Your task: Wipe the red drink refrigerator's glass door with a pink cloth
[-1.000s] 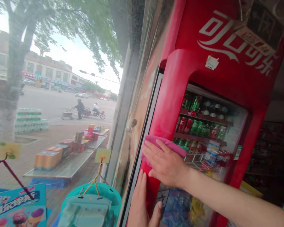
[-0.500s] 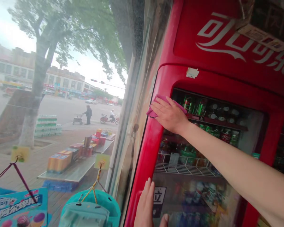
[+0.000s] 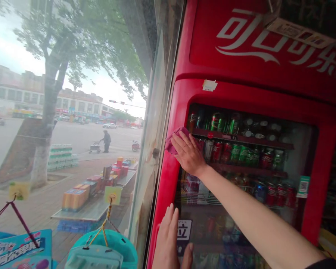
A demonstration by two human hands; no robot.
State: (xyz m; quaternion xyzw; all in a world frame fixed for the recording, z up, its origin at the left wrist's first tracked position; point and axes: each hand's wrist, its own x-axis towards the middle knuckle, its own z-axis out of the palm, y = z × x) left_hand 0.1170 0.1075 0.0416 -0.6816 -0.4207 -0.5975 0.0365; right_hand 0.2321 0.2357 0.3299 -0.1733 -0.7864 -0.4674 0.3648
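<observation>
My right hand (image 3: 188, 152) lies over a pink cloth (image 3: 171, 144) and presses it against the left frame of a red drink fridge's door (image 3: 168, 179), beside the glass. Its fingers are stretched out over the cloth, which sticks out past the fingertips on the left. Lower down, my left hand (image 3: 168, 243) is held upright by the same frame, fingers straight and thumb apart, with nothing in it. A black-and-white pull sign (image 3: 184, 229) is on the glass just right of the left fingers. Whether the left palm touches the door, I cannot tell.
Cans (image 3: 235, 152) fill shelves behind the glass. To the left is a window (image 3: 81, 86); a teal basin (image 3: 128, 252) and a blue ice-cream box (image 3: 22, 248) hang on cords from hooks. A cardboard box (image 3: 299, 33) overhangs the fridge top. Outside, a person (image 3: 106, 141) stands by a cart.
My right hand and the cloth have slid down the fridge's left frame. The view has shifted, so the fridge sits further left. My left hand stays near the pull sign.
</observation>
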